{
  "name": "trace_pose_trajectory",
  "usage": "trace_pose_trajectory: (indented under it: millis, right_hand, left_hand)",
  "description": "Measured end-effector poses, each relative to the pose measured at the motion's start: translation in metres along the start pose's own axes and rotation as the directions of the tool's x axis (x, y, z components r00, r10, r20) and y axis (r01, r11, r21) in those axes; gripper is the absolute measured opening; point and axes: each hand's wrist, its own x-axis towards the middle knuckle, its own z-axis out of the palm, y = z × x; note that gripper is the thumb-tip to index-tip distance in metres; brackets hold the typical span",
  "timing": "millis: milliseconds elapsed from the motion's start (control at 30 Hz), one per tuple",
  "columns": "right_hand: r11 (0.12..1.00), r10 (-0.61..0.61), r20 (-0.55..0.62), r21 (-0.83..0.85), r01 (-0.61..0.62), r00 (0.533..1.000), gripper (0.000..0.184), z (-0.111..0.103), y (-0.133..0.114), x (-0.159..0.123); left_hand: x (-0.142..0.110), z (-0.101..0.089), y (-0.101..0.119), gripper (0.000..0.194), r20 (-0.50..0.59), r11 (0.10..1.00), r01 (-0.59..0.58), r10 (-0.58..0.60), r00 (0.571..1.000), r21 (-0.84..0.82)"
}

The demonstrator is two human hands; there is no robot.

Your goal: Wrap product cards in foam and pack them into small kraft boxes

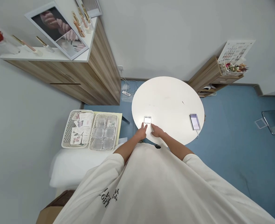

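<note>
A small clear plastic box lies on the round white table near its front edge. My left hand rests just below the box's left corner, fingers stretched toward it and touching or almost touching it. My right hand lies flat on the table just below the box's right corner, fingers extended. Neither hand holds anything. A phone on a white cable lies at the table's right edge.
Left of the table stands a white basket with several small cards, beside a tray of clear plastic boxes, on a white cushion. Wooden shelves stand at the back left and back right. A power strip lies on the blue floor.
</note>
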Motion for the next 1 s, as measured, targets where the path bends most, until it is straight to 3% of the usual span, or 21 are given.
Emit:
trace_pose_trajectory:
  millis: [267, 733, 867, 1000]
  right_hand:
    - [1.0, 0.006, -0.005, 0.0, -0.006, 1.0, 0.081, 0.022, 0.016, -0.025]
    - [0.993, -0.064, -0.049, -0.103, 0.058, 0.997, 0.067, 0.082, 0.095, -0.113]
    - [0.99, -0.081, -0.059, -0.116, 0.074, 0.995, 0.058, 0.095, 0.096, -0.126]
    - [0.99, -0.113, -0.034, -0.086, 0.11, 0.993, 0.054, 0.104, 0.076, -0.129]
  left_hand:
    - [-0.018, 0.022, 0.024, 0.091, -0.04, 0.998, 0.047, -0.049, 0.998, -0.041]
    - [-0.078, 0.116, 0.096, 0.075, -0.098, 0.968, 0.17, -0.19, 0.977, -0.182]
    - [-0.107, 0.143, 0.105, 0.073, -0.116, 0.955, 0.215, -0.242, 0.963, -0.204]
    - [-0.14, 0.157, 0.105, 0.073, -0.17, 0.941, 0.239, -0.283, 0.944, -0.239]
